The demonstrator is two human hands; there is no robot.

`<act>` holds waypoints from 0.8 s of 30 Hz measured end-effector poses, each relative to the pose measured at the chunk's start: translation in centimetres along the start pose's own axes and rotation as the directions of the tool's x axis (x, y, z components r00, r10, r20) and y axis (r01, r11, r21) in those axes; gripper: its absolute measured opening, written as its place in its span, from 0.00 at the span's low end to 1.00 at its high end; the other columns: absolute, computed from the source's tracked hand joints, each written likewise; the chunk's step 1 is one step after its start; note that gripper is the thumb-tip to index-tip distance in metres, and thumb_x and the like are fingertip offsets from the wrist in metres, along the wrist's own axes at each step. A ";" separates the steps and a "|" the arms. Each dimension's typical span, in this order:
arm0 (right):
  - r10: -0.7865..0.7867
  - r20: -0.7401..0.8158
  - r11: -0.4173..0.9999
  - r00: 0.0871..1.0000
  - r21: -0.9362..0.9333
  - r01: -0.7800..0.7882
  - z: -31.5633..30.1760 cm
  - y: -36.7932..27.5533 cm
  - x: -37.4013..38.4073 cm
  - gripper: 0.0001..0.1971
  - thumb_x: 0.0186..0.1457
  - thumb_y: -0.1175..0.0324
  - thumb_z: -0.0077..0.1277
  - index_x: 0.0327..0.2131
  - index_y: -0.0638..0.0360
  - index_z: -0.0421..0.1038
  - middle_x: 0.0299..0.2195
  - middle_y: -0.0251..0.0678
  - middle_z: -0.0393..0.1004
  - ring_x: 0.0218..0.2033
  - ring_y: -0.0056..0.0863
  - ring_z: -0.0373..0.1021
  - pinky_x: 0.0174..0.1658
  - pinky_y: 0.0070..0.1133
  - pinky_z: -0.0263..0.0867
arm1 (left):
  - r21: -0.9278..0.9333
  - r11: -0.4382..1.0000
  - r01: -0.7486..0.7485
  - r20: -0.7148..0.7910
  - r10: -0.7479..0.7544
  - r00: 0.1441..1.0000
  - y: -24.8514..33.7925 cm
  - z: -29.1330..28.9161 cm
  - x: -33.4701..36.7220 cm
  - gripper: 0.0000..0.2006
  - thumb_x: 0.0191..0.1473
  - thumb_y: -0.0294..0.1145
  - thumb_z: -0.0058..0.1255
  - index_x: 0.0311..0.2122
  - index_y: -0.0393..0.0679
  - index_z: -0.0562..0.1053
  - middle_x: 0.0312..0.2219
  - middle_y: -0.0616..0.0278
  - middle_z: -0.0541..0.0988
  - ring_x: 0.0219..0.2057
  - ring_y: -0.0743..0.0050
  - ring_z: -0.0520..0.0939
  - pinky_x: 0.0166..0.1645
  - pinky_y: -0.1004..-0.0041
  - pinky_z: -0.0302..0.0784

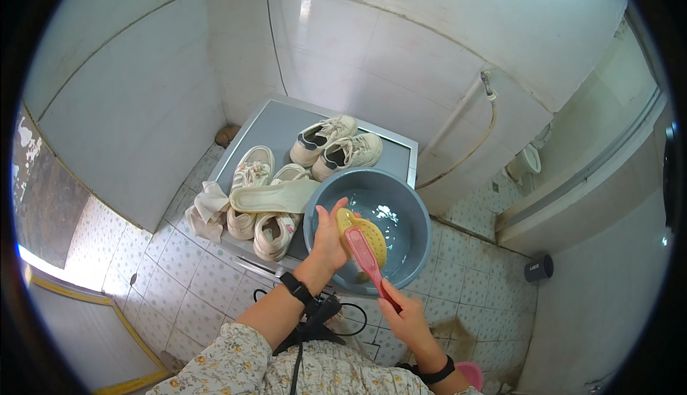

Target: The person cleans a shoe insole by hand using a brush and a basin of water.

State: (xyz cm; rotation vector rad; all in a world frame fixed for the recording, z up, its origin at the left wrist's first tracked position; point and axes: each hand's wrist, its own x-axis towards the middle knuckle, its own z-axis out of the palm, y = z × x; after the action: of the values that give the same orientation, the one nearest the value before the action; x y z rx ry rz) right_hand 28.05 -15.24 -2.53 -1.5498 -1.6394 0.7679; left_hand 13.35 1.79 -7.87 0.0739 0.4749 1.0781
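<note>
My left hand (pixel 330 243) grips a yellow perforated insole (pixel 373 233) by its left side, above the blue-grey basin (pixel 422 241). In my right hand (pixel 408 316) is the handle of a red-pink brush (pixel 363 250). The brush lies over the insole, and its bristles are hidden beneath its back. Water in the basin reflects bright light. Left of the basin, a pale insole (pixel 275 197) rests across a pair of white shoes, one (pixel 252 169) farther left and the other (pixel 275 236) nearer me.
Another pair of white shoes (pixel 347 153) stands behind the basin on a grey-topped appliance (pixel 286 117). A whitish cloth (pixel 207 212) hangs at its left edge. A hose (pixel 486 134) runs from a wall tap. A dark bin (pixel 539 268) sits on the tiled floor at right.
</note>
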 end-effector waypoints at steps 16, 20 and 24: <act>0.025 -0.117 0.992 0.993 -0.118 -0.039 -1.4 0.3 1.8 0.19 0.52 0.71 0.53 0.49 0.60 0.70 0.31 0.46 0.77 0.29 0.25 0.74 0.34 0.20 0.67 | 0.049 0.983 -0.178 -0.027 0.179 0.983 -0.4 -1.2 0.8 0.24 0.63 0.34 0.34 0.62 0.60 0.48 0.46 0.56 0.69 0.45 0.57 0.72 0.52 0.56 0.70; 0.129 -0.177 0.973 0.976 -0.169 -0.159 -2.8 0.8 4.9 0.19 0.51 0.66 0.54 0.48 0.57 0.71 0.33 0.46 0.77 0.30 0.32 0.75 0.35 0.22 0.68 | 0.263 0.943 -0.203 0.043 0.199 0.979 2.7 -0.2 0.1 0.26 0.56 0.20 0.32 0.60 0.47 0.50 0.48 0.53 0.70 0.49 0.58 0.71 0.55 0.61 0.68; 0.178 -0.036 0.884 0.983 -0.433 -0.176 -2.3 0.4 7.6 0.19 0.53 0.62 0.51 0.49 0.53 0.70 0.32 0.45 0.76 0.35 0.42 0.73 0.36 0.32 0.68 | 0.653 0.734 -0.187 0.043 0.210 0.977 3.4 -2.3 1.4 0.17 0.54 0.21 0.40 0.50 0.39 0.63 0.43 0.56 0.73 0.45 0.66 0.74 0.49 0.68 0.70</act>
State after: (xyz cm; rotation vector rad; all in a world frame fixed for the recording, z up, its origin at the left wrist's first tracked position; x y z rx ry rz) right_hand 30.26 -7.76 -0.78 -2.0346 -1.7723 0.5132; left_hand 10.13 4.20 -9.43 0.7512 0.8815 1.0772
